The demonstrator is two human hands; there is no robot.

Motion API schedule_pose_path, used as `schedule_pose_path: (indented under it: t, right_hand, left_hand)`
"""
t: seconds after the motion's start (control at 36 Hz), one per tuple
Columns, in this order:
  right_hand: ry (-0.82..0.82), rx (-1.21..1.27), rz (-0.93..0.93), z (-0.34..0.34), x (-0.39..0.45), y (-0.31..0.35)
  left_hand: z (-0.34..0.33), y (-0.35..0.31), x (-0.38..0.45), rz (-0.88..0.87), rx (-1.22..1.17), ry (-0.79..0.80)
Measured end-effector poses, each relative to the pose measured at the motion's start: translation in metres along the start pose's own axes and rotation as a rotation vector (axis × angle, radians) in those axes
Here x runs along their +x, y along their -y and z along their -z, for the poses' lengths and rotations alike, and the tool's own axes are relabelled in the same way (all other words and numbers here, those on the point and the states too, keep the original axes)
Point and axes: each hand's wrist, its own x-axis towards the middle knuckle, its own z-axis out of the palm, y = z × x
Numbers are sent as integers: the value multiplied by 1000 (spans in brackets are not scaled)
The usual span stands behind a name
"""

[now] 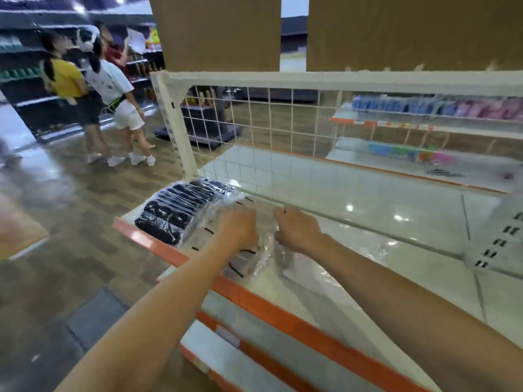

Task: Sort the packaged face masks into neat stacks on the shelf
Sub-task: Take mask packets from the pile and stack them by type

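Both hands work at the shelf's [368, 222] front left. The left hand [239, 227] presses curled fingers on a clear-wrapped pack of masks [249, 261]; the right hand [295, 229], just beside it, pinches the loose wrapping. The pack's long axis runs front to back. Touching its left side lies one stack of dark masks [175, 210]; its count is unclear.

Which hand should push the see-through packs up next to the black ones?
Probably the right hand. It sits on the far side of the clear plastic mask packs from the black packaged masks, so it can push them leftward. The left hand lies between the two piles.
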Motion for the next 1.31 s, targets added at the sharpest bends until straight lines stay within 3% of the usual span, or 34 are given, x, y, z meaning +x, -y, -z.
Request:
schedule_pose_path:
  t: [0.14, 0.47, 0.75, 0.94, 1.06, 1.19, 1.31]
  right_hand:
    - [-45, 14, -106, 9, -60, -71]
    - [-40, 80, -463, 9, -234, -228]
    - [19, -56, -735, 5, -374, -338]
    - [-47, -31, -946, 2, -427, -391]
    - [-3, 79, -1040, -7, -442, -410]
    - [-39, -126, -903, -13, -447, -415]
    - [-99, -119, -845, -16, -439, -407]
  left_hand:
    - [19, -85, -3, -117, -79, 71]
    - [53, -274, -61, -402, -360, 50]
    - [59, -406, -101, -569, -417, 102]
    - [63, -454, -115, -613, -409, 116]
    - [63, -463, -114, -617, -432, 129]
    - [55, -473, -115, -550, -611, 220]
    - [47, -479, -117, -463, -809, 350]
